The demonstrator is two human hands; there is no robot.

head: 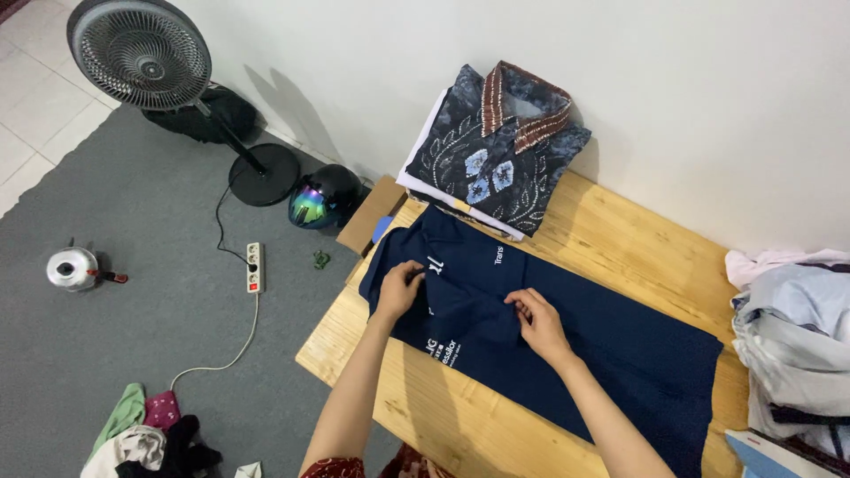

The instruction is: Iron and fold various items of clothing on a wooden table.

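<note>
The person is mid-fold on a navy shirt (567, 327) spread on the wooden tabletop (443, 416). The left hand (398, 288) pinches the collar side, the right hand (536, 320) pinches a centre fold; the next move likely calls for smoothing that fold flat

The pile of pale crumpled clothes (797, 345) at right and the heap of coloured clothes (146, 438) at lower left are cut off by the frame's edges.
</note>
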